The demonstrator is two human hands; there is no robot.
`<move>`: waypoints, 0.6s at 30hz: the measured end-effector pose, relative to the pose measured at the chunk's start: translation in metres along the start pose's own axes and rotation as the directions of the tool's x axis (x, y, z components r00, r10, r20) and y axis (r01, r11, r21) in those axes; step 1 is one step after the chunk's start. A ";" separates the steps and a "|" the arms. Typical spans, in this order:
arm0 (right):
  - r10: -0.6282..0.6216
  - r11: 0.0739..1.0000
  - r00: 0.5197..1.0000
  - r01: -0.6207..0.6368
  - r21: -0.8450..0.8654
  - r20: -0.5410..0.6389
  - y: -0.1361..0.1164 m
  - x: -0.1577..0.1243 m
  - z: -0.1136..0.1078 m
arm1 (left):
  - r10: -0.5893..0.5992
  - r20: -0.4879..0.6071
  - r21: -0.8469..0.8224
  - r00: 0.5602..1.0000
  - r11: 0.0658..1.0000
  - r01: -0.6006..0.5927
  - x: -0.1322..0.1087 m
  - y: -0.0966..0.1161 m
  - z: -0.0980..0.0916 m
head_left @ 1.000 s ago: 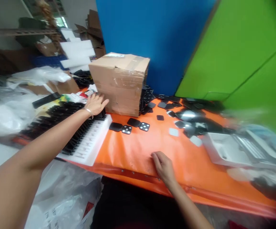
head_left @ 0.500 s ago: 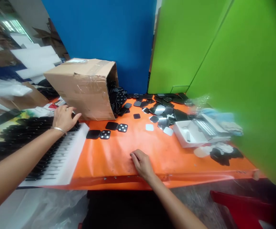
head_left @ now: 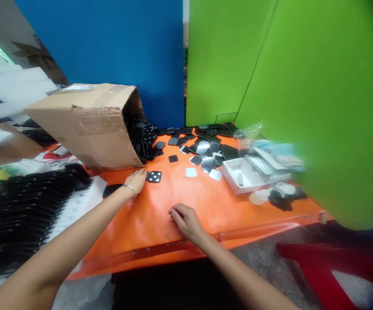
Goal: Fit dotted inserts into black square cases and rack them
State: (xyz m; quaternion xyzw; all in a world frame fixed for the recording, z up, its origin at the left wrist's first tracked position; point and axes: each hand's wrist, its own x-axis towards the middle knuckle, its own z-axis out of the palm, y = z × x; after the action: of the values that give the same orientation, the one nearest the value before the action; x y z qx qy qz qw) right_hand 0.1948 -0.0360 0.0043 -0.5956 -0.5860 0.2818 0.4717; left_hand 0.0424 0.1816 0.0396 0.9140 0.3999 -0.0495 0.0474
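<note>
My left hand (head_left: 136, 181) is closed over the left panel of a black hinged compact (head_left: 154, 177). The compact's right panel, with several pale dots, sticks out past my fingers and lies open on the orange table (head_left: 160, 224). A second black compact (head_left: 111, 190) is partly hidden behind my left forearm. Nearer the table's front edge, my right hand (head_left: 186, 220) rests with thumb and fingers pinched together. Whatever is at its fingertips, if anything, is too small to make out.
A tipped cardboard box (head_left: 99, 137) spills dotted black pieces. Black and silvery square plates (head_left: 209, 163) lie scattered behind, beside a white box (head_left: 242, 176) of metal strips. A white foam tray (head_left: 97, 189) with rows of black pieces stands left. Blue and green panels (head_left: 238, 56) border the back.
My left hand has moved right from the foam tray onto the farther black compact. The view has turned right. My right hand stays pinched near the table's front.
</note>
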 end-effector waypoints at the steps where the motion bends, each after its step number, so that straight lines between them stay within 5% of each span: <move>1: -0.001 1.000 1.000 0.001 -0.014 -0.008 0.001 0.005 -0.008 | -0.008 0.019 0.002 1.000 1.000 0.008 0.003 -0.002 -0.001; 4: 0.021 0.964 0.998 -0.034 -0.264 -0.051 0.008 0.034 -0.043 | -0.020 0.050 0.006 0.999 1.000 0.019 0.010 -0.005 -0.002; 7: 0.164 0.752 0.978 -0.208 -0.626 -0.128 0.016 0.074 -0.081 | -0.040 0.063 0.017 0.997 0.999 0.039 0.017 -0.005 -0.002; 12: 0.285 0.555 0.914 -0.402 -0.728 -0.288 0.029 0.128 -0.115 | -0.054 0.094 0.020 0.994 0.998 0.053 0.028 -0.006 -0.003; 18: 0.361 0.427 0.889 -0.427 -0.797 -0.282 0.036 0.140 -0.117 | 0.023 0.140 -0.098 0.990 0.995 -0.009 0.032 -0.011 -0.014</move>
State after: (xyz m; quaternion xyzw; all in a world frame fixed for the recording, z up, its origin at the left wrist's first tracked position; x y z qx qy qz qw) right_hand 0.3359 0.0770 0.0489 -0.8762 -0.4753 0.0455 0.0653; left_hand 0.0568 0.2144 0.0486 0.9080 0.3901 -0.0943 0.1202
